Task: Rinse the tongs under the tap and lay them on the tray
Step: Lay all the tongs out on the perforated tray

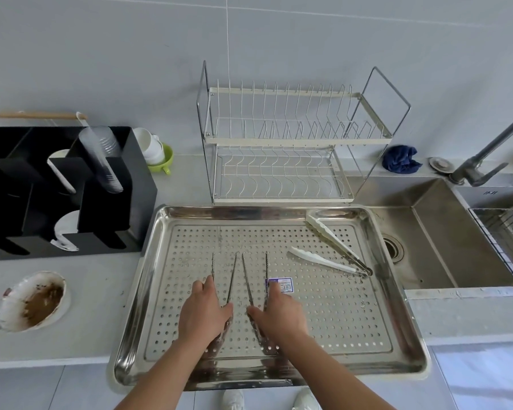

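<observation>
Steel tongs sit under both hands on the perforated tray (137, 291), near the middle of its near edge. The left hand (203, 315) grasps the left tongs (232, 279), fingers along the outer arm and thumb at the inner one. The right hand (279, 313) holds the right tongs (247, 279) the same way, beside a blue sticker (282, 284). Both pairs are spread, tips pointing to the far edge. White-tipped tongs (332, 244) lie towards the tray's far right corner. Behind the tray stands a wire dish rack (279, 140). At the right are the sink (433, 247) and tap (486, 152), and at the left a soiled bowl (31, 300).
</observation>
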